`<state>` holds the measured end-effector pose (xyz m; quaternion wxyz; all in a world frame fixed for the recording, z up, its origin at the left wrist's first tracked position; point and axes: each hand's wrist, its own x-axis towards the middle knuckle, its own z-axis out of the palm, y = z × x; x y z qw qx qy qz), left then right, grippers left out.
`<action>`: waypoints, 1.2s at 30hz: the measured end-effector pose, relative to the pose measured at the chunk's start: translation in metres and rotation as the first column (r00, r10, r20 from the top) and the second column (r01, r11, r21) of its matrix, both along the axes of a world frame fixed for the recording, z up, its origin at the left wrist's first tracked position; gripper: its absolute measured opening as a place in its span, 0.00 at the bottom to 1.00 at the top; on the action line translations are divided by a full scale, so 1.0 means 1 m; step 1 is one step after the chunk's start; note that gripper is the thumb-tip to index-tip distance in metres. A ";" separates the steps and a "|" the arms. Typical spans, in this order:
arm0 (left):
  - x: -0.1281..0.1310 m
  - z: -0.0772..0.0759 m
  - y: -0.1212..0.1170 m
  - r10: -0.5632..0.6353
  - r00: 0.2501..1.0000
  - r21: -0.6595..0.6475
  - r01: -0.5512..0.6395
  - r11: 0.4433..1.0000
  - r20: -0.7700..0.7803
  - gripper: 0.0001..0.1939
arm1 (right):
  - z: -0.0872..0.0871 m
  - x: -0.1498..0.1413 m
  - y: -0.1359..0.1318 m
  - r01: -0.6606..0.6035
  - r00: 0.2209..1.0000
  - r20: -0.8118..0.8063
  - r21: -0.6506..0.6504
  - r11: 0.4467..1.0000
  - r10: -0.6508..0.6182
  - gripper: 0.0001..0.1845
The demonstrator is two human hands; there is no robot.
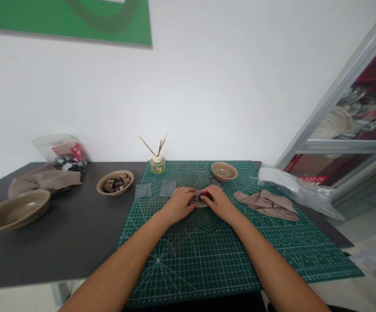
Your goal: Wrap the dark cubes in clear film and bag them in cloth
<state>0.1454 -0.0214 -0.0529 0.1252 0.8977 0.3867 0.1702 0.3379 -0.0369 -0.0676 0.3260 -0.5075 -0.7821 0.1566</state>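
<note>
Both hands meet over the middle of the green cutting mat (191,268). My left hand (181,203) has its fingers closed on the left side of a small clear plastic wrapper (202,203). My right hand (218,200) pinches the other side, around a dark brown chunk (205,196) that lies in the wrapper; the fingers partly hide both. Left of the hands, one clear plastic square (167,188) and another clear square (143,190) lie flat on the mat. An oval beige bowl (101,185) beyond them holds several brown chunks (117,183).
A beige dish (224,171) and a reed diffuser (158,165) stand at the mat's back. A brown cloth (266,203) and a plastic bag (292,186) lie right. Far left are a bowl (15,212), another cloth (44,180) and a clear tub (53,145).
</note>
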 end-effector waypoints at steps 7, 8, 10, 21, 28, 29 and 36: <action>0.002 -0.004 0.000 -0.011 0.999 0.005 0.011 1.000 0.049 0.17 | -0.002 -0.003 -0.003 0.023 0.991 0.130 0.108 0.994 -0.037 0.08; 0.002 -0.004 -0.001 -0.008 0.998 0.002 0.008 1.000 0.056 0.17 | -0.001 -0.003 -0.003 0.028 0.991 0.130 0.113 0.993 -0.042 0.08; 0.002 -0.003 -0.002 -0.005 0.998 -0.006 0.005 1.000 0.064 0.18 | 0.000 -0.003 -0.004 0.034 0.991 0.125 0.108 0.994 -0.047 0.09; 0.004 -0.005 -0.002 0.032 0.992 -0.084 -0.021 0.996 0.124 0.29 | 0.002 -0.011 -0.004 0.057 0.990 0.129 0.042 0.997 -0.062 0.05; 0.004 -0.002 -0.003 0.035 0.990 -0.114 -0.019 0.993 0.137 0.31 | 0.006 -0.009 -0.005 0.058 0.993 0.108 -0.021 0.998 -0.055 0.04; 0.004 -0.001 -0.003 0.033 0.990 -0.115 -0.018 0.993 0.134 0.31 | 0.006 -0.009 -0.005 0.093 0.990 0.112 -0.016 0.996 -0.091 0.04; 0.003 -0.001 -0.003 0.032 0.991 -0.102 -0.018 0.995 0.132 0.29 | 0.003 -0.009 -0.003 0.046 0.997 0.065 0.003 0.999 -0.046 0.04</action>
